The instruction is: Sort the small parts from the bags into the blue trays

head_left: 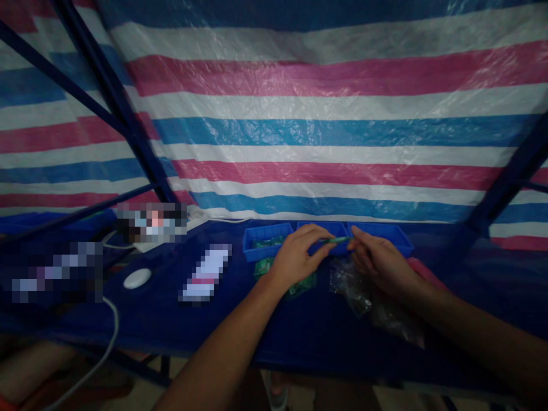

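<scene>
Between my two hands is a small, thin green packet (340,240), its kind too blurred to make out. My left hand (302,251) pinches its left end, thumb and fingers pressed together. On the other end, the fingers of my right hand (377,257) are closed in a pinch. Just behind the hands stand a left blue bin (252,251) with green packets in it, a middle blue bin (303,226) and a right blue bin (400,240). Green packets (262,267) lie under my left hand. Clear plastic bags (357,291) lie crumpled below my right hand.
A blurred-out phone-like slab (206,273) and a white round object (137,278) lie on the blue table (171,325) at left. Behind them is a white power strip (171,233) with cables. Something pink (428,273) lies beside my right forearm. A striped tarp (325,137) hangs behind.
</scene>
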The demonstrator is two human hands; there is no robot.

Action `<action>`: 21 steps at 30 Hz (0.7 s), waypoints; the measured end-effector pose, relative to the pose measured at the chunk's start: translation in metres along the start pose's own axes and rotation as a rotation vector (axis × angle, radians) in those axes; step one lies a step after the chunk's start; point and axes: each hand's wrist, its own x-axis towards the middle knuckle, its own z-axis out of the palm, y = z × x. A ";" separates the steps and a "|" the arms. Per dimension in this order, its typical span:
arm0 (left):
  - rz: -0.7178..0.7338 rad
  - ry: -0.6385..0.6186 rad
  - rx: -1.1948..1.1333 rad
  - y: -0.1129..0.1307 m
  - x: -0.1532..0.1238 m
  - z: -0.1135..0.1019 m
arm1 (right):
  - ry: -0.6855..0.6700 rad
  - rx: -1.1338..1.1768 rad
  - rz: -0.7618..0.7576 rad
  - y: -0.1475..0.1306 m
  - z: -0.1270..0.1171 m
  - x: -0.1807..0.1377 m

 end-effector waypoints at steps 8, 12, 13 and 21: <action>-0.210 0.029 -0.002 0.003 0.000 0.003 | 0.104 -0.178 -0.223 0.001 -0.001 0.000; -0.225 -0.031 -0.095 0.005 0.000 0.004 | -0.016 -0.162 -0.188 0.005 0.000 -0.002; -0.226 -0.044 -0.108 0.006 0.000 0.004 | -0.040 -0.161 -0.173 0.006 0.000 -0.002; -0.045 -0.032 -0.091 0.005 0.000 0.002 | 0.027 0.009 -0.049 0.011 -0.005 0.004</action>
